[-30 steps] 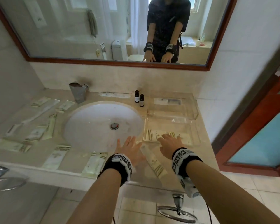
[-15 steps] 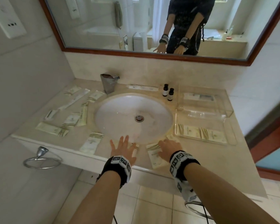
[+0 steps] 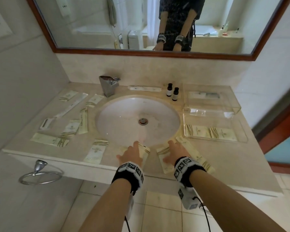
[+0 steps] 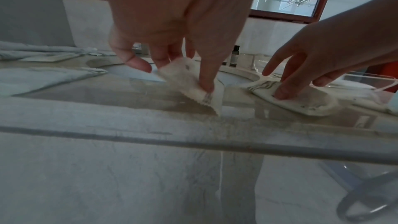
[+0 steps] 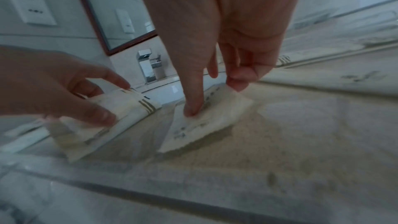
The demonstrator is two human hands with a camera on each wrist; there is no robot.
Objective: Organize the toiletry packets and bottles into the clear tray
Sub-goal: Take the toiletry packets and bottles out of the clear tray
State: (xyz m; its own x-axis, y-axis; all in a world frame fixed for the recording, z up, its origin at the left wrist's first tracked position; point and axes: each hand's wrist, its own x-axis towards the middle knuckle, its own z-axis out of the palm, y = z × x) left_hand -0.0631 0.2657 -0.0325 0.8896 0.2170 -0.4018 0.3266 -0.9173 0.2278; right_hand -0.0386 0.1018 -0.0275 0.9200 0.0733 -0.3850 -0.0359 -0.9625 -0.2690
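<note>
At the counter's front edge, my left hand (image 3: 132,153) (image 4: 172,74) pinches a cream toiletry packet (image 3: 144,152) (image 4: 189,83) between thumb and fingers, one end lifted off the stone. Beside it my right hand (image 3: 175,149) (image 5: 213,98) pinches a second packet (image 3: 163,159) (image 5: 206,118), index finger on top and thumb at its far edge. The clear tray (image 3: 241,136) sits at the right with two packets (image 3: 208,131) lying in its front part. Two small dark bottles (image 3: 172,92) stand behind the basin.
The white basin (image 3: 137,119) fills the middle, with the tap (image 3: 109,87) behind it. Several packets (image 3: 70,129) lie on the left of the counter, one (image 3: 96,152) near my left hand and a long one (image 3: 199,158) right of my right hand. Below hang towel rings (image 3: 40,176).
My right hand has drawn back from the tray's front to the counter's front edge. Both hands, flat on the counter before, now pinch a packet each, and the left packet's end has lifted.
</note>
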